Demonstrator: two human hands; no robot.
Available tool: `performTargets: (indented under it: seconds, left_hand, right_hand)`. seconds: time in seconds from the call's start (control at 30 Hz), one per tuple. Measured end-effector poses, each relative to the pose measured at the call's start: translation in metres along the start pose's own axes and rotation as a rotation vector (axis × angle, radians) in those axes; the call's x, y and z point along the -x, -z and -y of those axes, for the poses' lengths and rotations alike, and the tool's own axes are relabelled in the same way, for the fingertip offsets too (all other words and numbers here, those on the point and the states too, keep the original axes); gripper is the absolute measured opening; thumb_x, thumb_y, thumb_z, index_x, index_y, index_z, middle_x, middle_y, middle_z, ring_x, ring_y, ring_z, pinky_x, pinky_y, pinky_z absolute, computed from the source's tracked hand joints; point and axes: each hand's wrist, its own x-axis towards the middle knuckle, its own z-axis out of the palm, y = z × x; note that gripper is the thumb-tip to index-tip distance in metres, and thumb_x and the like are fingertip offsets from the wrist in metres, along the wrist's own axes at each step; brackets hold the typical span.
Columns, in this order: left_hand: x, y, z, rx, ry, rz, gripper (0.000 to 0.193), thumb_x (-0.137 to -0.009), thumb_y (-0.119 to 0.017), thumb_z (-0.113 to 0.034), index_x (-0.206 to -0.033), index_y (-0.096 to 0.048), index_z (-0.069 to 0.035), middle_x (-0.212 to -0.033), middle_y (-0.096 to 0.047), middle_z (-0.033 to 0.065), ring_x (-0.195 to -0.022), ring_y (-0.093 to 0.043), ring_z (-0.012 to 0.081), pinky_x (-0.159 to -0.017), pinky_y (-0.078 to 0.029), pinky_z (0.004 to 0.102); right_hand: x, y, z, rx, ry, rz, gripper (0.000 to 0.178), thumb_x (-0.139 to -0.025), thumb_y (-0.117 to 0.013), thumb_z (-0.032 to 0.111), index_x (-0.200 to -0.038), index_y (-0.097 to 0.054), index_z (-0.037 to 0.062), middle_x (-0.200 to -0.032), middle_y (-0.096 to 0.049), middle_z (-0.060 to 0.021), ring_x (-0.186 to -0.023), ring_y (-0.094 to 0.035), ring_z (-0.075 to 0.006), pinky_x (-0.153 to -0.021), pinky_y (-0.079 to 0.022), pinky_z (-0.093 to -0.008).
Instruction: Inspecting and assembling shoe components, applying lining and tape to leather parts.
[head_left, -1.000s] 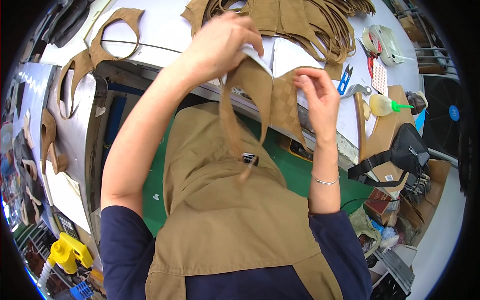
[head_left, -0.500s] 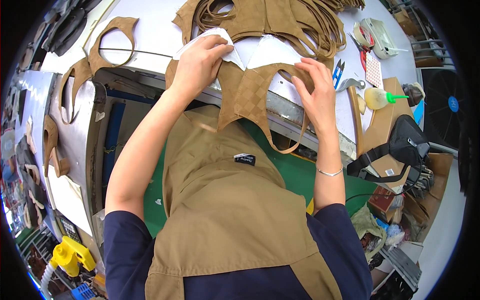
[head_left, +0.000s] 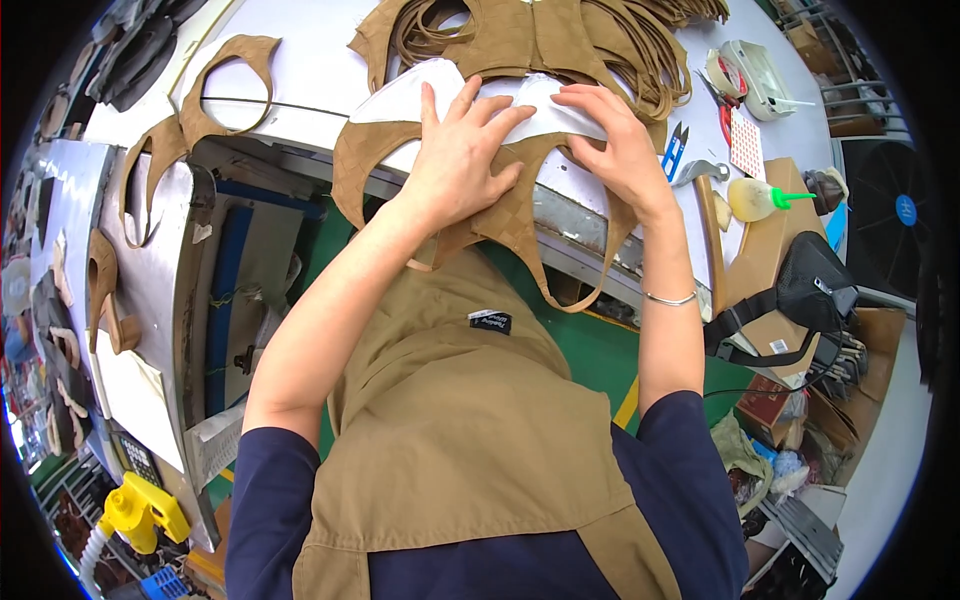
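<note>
Left hand, head view: laid palm-down, fingers spread apart, across the brown woven piece
Right hand (head_left: 620,150): thumb and fingers curved and parted, over the right one of 2 white patches (head_left: 405,93)
Brown woven piece (head_left: 518,212): at the near edge of the white table (head_left: 310,65), looped strips hanging over
Beyond: stacked brown pieces (head_left: 560,35)
At right: blue snips (head_left: 675,150)

The checkered piece (head_left: 515,220) is brown, its patches (head_left: 405,95) white.
</note>
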Motion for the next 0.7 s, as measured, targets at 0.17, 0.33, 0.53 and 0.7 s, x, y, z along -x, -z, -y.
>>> performTargets:
  seconds: [0.17, 0.33, 0.53, 0.7]
  left_hand:
    - [-0.004, -0.011, -0.007, -0.049, -0.027, -0.037, 0.052, -0.077, -0.067, -0.016, -0.129, -0.056, -0.017, -0.125, -0.057, 0.0105, -0.128, -0.046, 0.0336, -0.110, -0.023, 0.0618]
    - [-0.025, -0.025, -0.010, -0.010, 0.051, -0.151, 0.032, -0.076, -0.065, -0.011, -0.108, -0.065, -0.010, -0.096, -0.062, 0.0086, -0.100, -0.060, 0.0282, -0.091, -0.049, 0.0424]
    - [-0.035, -0.030, -0.003, -0.078, -0.005, -0.300, 0.006, -0.080, -0.062, -0.011, -0.079, -0.057, -0.008, -0.075, -0.062, 0.0073, -0.074, -0.063, 0.0256, -0.056, -0.052, 0.0372]
    - [-0.039, -0.022, -0.003, -0.018, 0.084, -0.235, 0.007, -0.084, -0.064, -0.012, -0.090, -0.063, -0.011, -0.078, -0.067, 0.0064, -0.076, -0.066, 0.0258, -0.063, -0.051, 0.0381]
  right_hand:
    - [0.010, -0.001, -0.003, -0.017, -0.112, 0.069, 0.049, -0.073, -0.064, 0.009, -0.121, -0.058, 0.0034, -0.126, -0.057, -0.0149, -0.120, -0.053, -0.0312, -0.105, -0.041, -0.0383]
    - [0.002, -0.004, -0.001, 0.015, -0.173, 0.011, 0.043, -0.073, -0.063, 0.009, -0.116, -0.060, 0.0023, -0.117, -0.060, -0.0139, -0.114, -0.056, -0.0298, -0.101, -0.043, -0.0374]
    - [0.001, -0.005, -0.002, 0.083, -0.064, -0.028, 0.033, -0.079, -0.065, 0.012, -0.111, -0.063, 0.0023, -0.112, -0.063, -0.0135, -0.108, -0.059, -0.0302, -0.095, -0.046, -0.0360]
    - [-0.008, 0.004, -0.005, 0.128, -0.092, -0.033, 0.018, -0.088, -0.063, 0.010, -0.104, -0.067, 0.0038, -0.091, -0.069, -0.0141, -0.084, -0.068, -0.0293, -0.074, -0.053, -0.0332]
